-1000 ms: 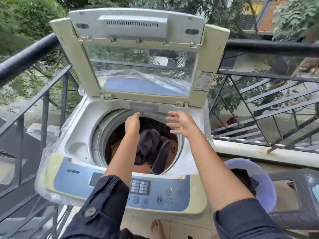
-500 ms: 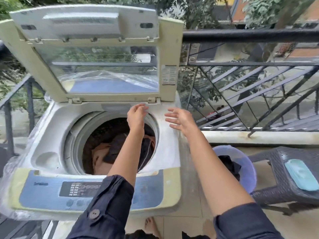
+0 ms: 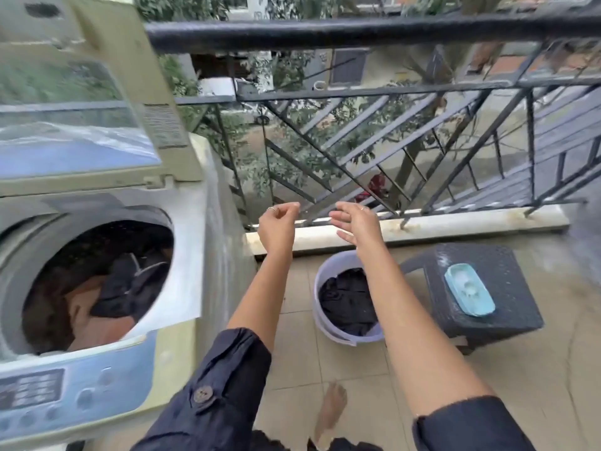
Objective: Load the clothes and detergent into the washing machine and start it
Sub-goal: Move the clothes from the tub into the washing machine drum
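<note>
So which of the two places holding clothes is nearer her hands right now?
The lilac bucket on the tiled floor, holding dark clothes. Both empty hands, left hand and right hand, hover above it, well right of the washing machine drum.

Black railing (image 3: 357, 30) along balcony edge; dark wicker stool (image 3: 507, 307) on tiled floor (image 3: 292, 359); trees (image 3: 292, 70) beyond railing.
</note>
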Demonstrator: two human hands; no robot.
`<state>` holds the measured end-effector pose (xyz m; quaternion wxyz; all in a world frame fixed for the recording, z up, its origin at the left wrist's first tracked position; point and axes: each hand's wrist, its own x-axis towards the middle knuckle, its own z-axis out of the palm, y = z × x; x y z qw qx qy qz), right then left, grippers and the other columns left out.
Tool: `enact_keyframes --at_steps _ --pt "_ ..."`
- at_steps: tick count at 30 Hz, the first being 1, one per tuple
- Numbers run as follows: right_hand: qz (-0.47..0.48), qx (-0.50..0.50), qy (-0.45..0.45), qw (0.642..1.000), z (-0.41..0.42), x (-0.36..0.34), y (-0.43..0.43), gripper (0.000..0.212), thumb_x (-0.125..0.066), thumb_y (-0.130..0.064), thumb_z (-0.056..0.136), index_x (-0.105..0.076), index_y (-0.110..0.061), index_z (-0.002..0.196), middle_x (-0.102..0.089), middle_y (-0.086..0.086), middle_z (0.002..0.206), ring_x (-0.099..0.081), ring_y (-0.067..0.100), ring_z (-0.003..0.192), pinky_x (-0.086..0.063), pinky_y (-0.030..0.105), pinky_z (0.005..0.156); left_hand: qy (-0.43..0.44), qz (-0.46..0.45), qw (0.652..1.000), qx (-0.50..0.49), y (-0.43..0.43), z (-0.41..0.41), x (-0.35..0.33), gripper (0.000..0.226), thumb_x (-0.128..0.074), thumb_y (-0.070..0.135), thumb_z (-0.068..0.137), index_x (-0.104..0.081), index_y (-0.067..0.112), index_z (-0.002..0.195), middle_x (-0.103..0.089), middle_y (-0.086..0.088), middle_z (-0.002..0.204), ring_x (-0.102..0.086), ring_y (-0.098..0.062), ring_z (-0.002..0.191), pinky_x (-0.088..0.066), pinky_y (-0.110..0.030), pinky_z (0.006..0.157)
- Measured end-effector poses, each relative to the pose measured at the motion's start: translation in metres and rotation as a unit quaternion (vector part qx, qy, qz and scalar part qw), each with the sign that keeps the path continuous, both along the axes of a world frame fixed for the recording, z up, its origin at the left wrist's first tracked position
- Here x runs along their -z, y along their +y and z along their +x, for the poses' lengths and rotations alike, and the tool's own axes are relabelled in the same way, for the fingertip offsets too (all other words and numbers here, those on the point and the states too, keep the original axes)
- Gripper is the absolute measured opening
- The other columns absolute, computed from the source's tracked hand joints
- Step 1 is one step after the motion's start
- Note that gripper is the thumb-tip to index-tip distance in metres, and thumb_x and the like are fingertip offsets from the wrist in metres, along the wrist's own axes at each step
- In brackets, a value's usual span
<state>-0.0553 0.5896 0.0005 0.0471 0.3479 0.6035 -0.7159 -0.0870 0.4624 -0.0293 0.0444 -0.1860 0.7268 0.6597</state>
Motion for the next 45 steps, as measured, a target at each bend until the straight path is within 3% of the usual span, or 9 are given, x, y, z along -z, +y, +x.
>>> enact_keyframes --at_steps 8,14,22,25,28,31,36,41,45 --pt "0.023 0.045 -0.087 0.995 0.018 0.077 0.100 0.020 -0.048 -0.017 0.092 -0.064 -0.008 0.100 -0.068 0.017 0.094 -0.065 0.032 0.085 -0.047 0.029 0.070 -0.049 -0.022 0.998 0.046 0.095 0.017 0.072 0.018 -0.072 0.030 0.079 -0.063 0.017 0.071 -0.064 0.005 0.070 -0.058 -0.011 0.072 -0.044 -0.028 0.076" --pt "0.023 0.080 -0.155 0.984 0.010 0.169 0.150 0.023 -0.054 -0.025 0.090 -0.057 -0.022 0.067 -0.060 0.001 0.069 -0.058 0.014 0.065 -0.037 0.025 0.062 -0.077 -0.132 0.981 0.118 0.144 0.010 0.138 0.017 -0.064 0.030 0.085 -0.063 0.014 0.078 -0.060 0.007 0.070 -0.054 -0.009 0.066 -0.038 -0.022 0.059" --pt "0.049 0.003 -0.239 0.970 -0.001 0.344 0.187 0.026 -0.051 -0.031 0.089 -0.064 -0.013 0.102 -0.058 0.006 0.103 -0.052 0.023 0.097 -0.037 0.032 0.080 -0.104 -0.220 0.950 0.194 0.170 -0.001 0.302 0.031 -0.047 0.025 0.094 -0.053 0.010 0.121 -0.062 -0.007 0.116 -0.060 -0.024 0.103 -0.041 -0.027 0.081" --pt "0.053 -0.012 -0.243 0.968 0.000 0.432 0.196 0.021 -0.056 -0.033 0.082 -0.062 -0.013 0.088 -0.064 0.015 0.108 -0.058 0.029 0.100 -0.046 0.039 0.092 -0.124 -0.248 0.931 0.238 0.171 -0.008 0.388 0.044 -0.046 0.024 0.096 -0.043 0.008 0.137 -0.052 -0.008 0.136 -0.050 -0.024 0.124 -0.037 -0.027 0.095" --pt "0.077 -0.007 -0.268 0.960 0.008 0.522 0.200 0.057 -0.065 -0.043 0.074 -0.058 -0.010 0.120 -0.054 0.022 0.129 -0.054 0.033 0.117 -0.045 0.048 0.100 -0.158 -0.249 0.925 0.239 0.177 -0.015 0.469 0.047 -0.050 0.023 0.095 -0.042 0.003 0.138 -0.049 -0.012 0.139 -0.046 -0.027 0.129 -0.035 -0.031 0.104" --pt "0.093 -0.070 -0.319 0.940 0.015 0.602 0.198 0.097 -0.074 -0.051 0.069 -0.024 -0.024 0.147 -0.020 0.010 0.155 -0.028 0.035 0.139 -0.032 0.049 0.111 -0.216 -0.254 0.910 0.245 0.181 -0.019 0.551 0.050 -0.060 0.023 0.089 -0.048 -0.001 0.132 -0.054 -0.016 0.134 -0.049 -0.031 0.126 -0.038 -0.036 0.105" --pt "0.105 -0.173 -0.370 0.907 0.016 0.675 0.191 0.122 -0.076 -0.060 0.063 0.006 -0.036 0.149 0.020 0.011 0.157 -0.001 0.040 0.145 -0.018 0.055 0.116 -0.311 -0.271 0.873 0.261 0.179 -0.016 0.642 0.086 -0.064 0.033 0.086 -0.013 0.004 0.149 -0.030 -0.017 0.152 -0.030 -0.031 0.140 -0.029 -0.038 0.114" --pt "0.076 -0.281 -0.342 0.893 0.008 0.706 0.169 0.140 -0.082 -0.064 0.047 0.018 -0.044 0.144 0.010 0.007 0.158 -0.007 0.037 0.145 -0.023 0.054 0.114 -0.293 -0.266 0.851 0.345 0.183 -0.007 0.670 0.060 -0.049 0.033 0.096 -0.026 0.011 0.147 -0.037 -0.010 0.150 -0.037 -0.029 0.136 -0.033 -0.033 0.107" --pt "0.113 -0.220 -0.297 0.922 0.007 0.686 0.163 0.104 -0.079 -0.045 0.067 -0.014 -0.035 0.147 -0.019 0.012 0.151 -0.033 0.035 0.134 -0.035 0.045 0.109 -0.326 -0.148 0.877 0.320 0.190 -0.003 0.653 0.045 -0.041 0.031 0.099 -0.037 0.016 0.142 -0.045 -0.002 0.141 -0.042 -0.025 0.131 -0.033 -0.033 0.106"
